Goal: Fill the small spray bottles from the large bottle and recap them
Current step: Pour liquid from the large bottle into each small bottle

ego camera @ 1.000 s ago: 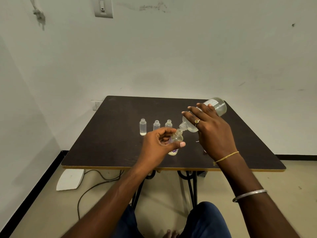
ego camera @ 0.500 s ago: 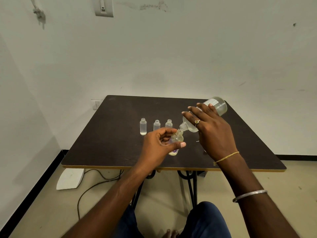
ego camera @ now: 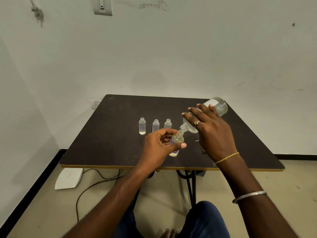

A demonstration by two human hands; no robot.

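Observation:
My right hand (ego camera: 213, 133) grips the large clear bottle (ego camera: 221, 107), tipped so its mouth points down-left and meets the neck of a small bottle. My left hand (ego camera: 158, 147) holds that small bottle (ego camera: 177, 138), a clear one with a purple label, tilted slightly just above the dark table (ego camera: 111, 148). Three uncapped small spray bottles stand in a row behind my left hand: the left one (ego camera: 142, 126), the middle one (ego camera: 155, 125) and the right one (ego camera: 167, 123), whose lower part my fingers hide.
A small pale item (ego camera: 197, 140) lies on the table under my right hand, mostly hidden. Below the table are a white flat object (ego camera: 68, 180) on the floor, a dark cable (ego camera: 96, 184) and the black table legs (ego camera: 190, 184). White walls close in behind and left.
Both hands and both bottles have stayed almost still; the large bottle remains tipped into the small one.

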